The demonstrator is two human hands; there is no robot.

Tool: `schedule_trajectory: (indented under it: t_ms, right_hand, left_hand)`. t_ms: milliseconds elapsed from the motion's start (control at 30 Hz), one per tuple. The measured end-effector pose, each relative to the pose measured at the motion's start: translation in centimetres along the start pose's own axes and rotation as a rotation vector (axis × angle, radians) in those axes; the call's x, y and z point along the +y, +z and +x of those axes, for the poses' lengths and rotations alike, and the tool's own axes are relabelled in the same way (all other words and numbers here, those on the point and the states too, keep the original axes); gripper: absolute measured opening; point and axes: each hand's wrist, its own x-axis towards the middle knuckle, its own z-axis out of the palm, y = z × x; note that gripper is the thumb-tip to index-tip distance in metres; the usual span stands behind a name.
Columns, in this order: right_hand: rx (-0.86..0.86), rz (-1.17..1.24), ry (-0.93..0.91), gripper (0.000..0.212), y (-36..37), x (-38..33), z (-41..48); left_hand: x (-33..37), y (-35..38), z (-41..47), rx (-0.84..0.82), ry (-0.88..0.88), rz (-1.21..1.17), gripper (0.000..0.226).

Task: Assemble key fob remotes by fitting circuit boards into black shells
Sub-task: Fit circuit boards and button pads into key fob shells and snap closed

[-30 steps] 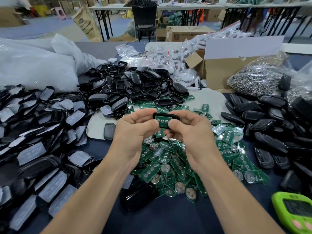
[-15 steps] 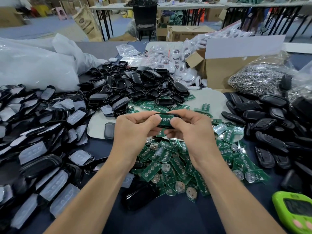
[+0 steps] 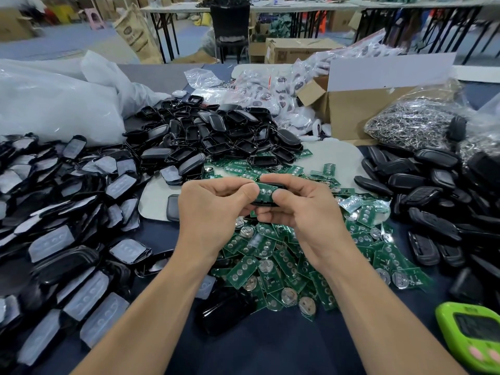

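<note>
A dark blue work table (image 3: pixel 270 347) fills the frame, heaped with key fob parts around a central pile of green circuit boards (image 3: pixel 273 255). Left of that pile and farther back lies a large white plastic bag (image 3: pixel 54 104); directly left of the boards spreads a broad heap of black shell halves with translucent button pads (image 3: pixel 54 226). Behind the boards rises a mound of empty black shells (image 3: pixel 216 133), and farther back on the right stands an open cardboard box (image 3: pixel 359 109) with clear bags of white parts (image 3: pixel 273 90) beside it. Right of the box sits a clear bag of metal key rings (image 3: pixel 414 120), and right of the boards lie closed black fob cases (image 3: pixel 433 212). A bright green timer (image 3: pixel 473 336) sits at the table's near right corner, well apart from the boards. Above the circuit-board pile, a person's left hand (image 3: pixel 213 209) and right hand (image 3: pixel 305 215) meet, both curled and grasping one black shell (image 3: pixel 266 203) between them. A green circuit board (image 3: pixel 266 190) lies in the shell's open face, its round contacts showing between the two thumbs, which press at its left and right ends. Whether the board is fully seated cannot be told.
</note>
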Motion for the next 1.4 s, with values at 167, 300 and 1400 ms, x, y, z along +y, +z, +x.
schedule_trajectory:
  t_ms: [167,300,1400]
  right_hand:
    - [0.069,0.004,-0.015,0.023,0.1,0.4,0.0]
    - [0.125,-0.114,-0.081,0.023,0.6,0.5,-0.2]
    - [0.454,-0.654,-0.364,0.022,0.3,1.7,-0.3]
  left_hand:
    - [0.0,-0.3,0.3,-0.052,-0.083,-0.077,0.010]
    - [0.0,-0.2,0.2,-0.011,-0.096,-0.102,0.011]
    - [-0.9,0.4,-0.1,0.083,-0.039,0.123,0.018]
